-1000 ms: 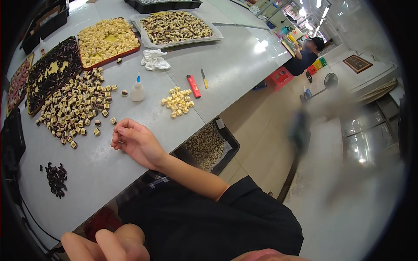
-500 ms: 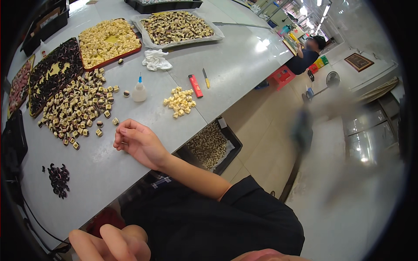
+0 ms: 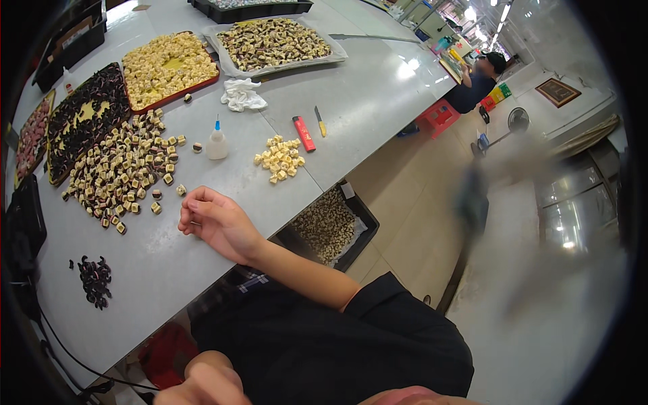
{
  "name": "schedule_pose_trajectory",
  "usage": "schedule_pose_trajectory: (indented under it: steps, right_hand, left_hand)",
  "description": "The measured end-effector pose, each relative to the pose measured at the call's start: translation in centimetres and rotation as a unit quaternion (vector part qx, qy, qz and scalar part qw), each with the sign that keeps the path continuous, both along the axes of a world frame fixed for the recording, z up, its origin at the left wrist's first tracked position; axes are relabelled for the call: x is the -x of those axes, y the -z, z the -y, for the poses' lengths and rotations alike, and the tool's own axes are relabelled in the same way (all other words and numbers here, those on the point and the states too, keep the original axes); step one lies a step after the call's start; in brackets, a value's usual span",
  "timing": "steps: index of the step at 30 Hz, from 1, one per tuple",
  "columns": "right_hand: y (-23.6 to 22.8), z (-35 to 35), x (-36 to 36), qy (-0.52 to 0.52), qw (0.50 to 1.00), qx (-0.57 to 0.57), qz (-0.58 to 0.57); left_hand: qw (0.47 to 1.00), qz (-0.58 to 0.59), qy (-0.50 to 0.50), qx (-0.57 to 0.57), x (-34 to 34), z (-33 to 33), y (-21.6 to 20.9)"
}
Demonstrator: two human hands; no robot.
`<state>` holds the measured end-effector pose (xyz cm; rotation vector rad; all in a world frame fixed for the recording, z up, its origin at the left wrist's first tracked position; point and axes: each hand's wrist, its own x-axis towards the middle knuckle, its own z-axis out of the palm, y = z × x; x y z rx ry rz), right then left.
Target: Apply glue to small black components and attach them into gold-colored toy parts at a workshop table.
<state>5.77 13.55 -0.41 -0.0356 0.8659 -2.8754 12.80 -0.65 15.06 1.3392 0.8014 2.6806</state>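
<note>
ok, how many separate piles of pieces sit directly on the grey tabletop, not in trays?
3: two-tone cubes, at left; pale cubes, left of the yellow-handled knife; black curved pieces, lower left. Others could be hidden from view.

Cream-and-black cubes sprawling in a loose heap on the grey tabletop, a few strays lying apart!

Head view: wide fisheye, looking down.
Right hand close, left of centre; table upper left, floor right of centre.
</note>
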Motion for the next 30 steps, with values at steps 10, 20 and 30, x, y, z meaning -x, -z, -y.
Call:
schedule_pose_trajectory:
  steps: [10,20,30]
  right_hand:
    - [-0.1,0.3,0.0,0.024,0.999,-0.021,0.005]
    - [0.2,0.6,0.0,0.059,0.997,-0.042,-0.027]
    - [-1.0,0.3,-0.9,0.010,0.998,-0.032,-0.052]
  left_hand:
    - [0.977,-0.166,0.130,-0.031,5.4,-0.2,5.9]
    - [0.943,0.115,-0.262,0.170,5.2,-2.1,9.8]
    - [0.896,0.153,-0.307,0.281,5.8,-1.1,11.4]
